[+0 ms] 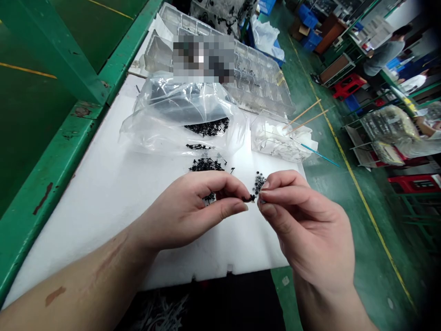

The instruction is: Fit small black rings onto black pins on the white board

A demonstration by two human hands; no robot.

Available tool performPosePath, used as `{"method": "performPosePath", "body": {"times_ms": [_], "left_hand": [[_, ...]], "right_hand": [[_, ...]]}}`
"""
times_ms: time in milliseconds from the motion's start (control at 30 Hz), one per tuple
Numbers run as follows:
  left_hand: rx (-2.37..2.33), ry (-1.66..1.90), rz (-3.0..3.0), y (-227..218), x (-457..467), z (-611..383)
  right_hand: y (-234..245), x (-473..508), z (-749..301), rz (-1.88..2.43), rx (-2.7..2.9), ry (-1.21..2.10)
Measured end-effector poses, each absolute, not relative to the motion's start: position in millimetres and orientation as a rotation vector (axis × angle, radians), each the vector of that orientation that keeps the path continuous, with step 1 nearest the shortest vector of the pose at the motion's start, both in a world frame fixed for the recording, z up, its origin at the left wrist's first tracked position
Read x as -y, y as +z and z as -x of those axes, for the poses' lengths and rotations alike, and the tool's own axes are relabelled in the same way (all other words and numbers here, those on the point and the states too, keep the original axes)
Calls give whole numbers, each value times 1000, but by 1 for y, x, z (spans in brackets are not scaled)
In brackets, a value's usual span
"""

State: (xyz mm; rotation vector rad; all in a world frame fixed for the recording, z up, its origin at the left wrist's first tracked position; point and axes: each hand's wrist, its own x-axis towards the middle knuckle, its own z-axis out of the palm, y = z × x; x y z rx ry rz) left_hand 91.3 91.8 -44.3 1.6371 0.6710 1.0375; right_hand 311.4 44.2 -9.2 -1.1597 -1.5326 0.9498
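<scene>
My left hand (193,209) is closed, its thumb and forefinger pinching a small black plastic part (249,198) that sticks out past the fingertips. Just to its right, my right hand (306,220) is closed in a pinch too. A tiny greyish piece shows between those fingertips, too small and covered to name. The two sets of fingertips nearly meet over the white work surface (151,193). Behind my left hand lies a loose pile of black stemmed parts (206,164). Small dark rings (258,181) are gathered beside my right fingers.
A see-through plastic bag (155,119) with more black parts lies behind the pile. Compartmented plastic trays (262,87) stand farther back. At right, a see-through box (257,133) holds white crumpled material, wooden sticks and a blue stick. A green metal frame (69,170) borders the left side.
</scene>
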Motion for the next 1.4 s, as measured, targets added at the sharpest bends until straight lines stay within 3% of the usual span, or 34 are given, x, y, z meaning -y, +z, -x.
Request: {"method": "performPosePath", "body": {"times_ms": [933,1167,1400], "left_hand": [[-624,1119,-1904,-46,-92,-91],[-766,1116,-1977,-47,-87,-92],[-623,1149,-1990,-48,-89,-90]], "right_hand": [[-1,-49,-312,1304,1629,1086],[-11,-37,-308,1340,1710,889],[-14,-39,-312,1290,1718,807]]}}
